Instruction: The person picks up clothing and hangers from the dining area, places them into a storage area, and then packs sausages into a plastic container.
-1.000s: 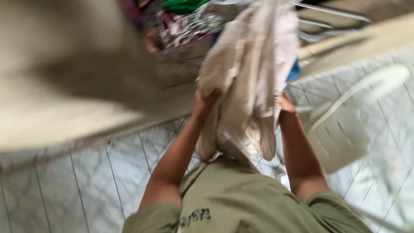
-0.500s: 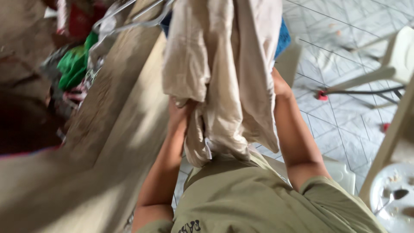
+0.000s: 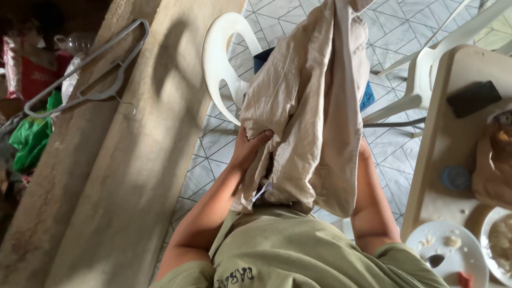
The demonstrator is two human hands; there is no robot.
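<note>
The fingers [image 3: 262, 136] of the left hand [image 3: 248, 149] are closed on a crumpled beige cotton garment [image 3: 309, 106], held up before the chest; the right hand is hidden behind it, its grip untellable. The cloth appears light, soft and limp, best gripped at bunched edges.

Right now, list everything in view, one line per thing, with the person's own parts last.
beige garment: one, creased, held up in front of the person.
white plastic chairs: two, on the tiled floor, one behind the garment, one upper right.
wire hangers: grey, at least two, on the concrete ledge at left.
green cloth: one, far left.
table: one, pale, right.
black flat object: one, on the table.
white plates: two, food scraps, lower right.
olive shirt: one, worn.
left hand: gripping the garment's edge.
right hand: hidden behind the garment.
</note>
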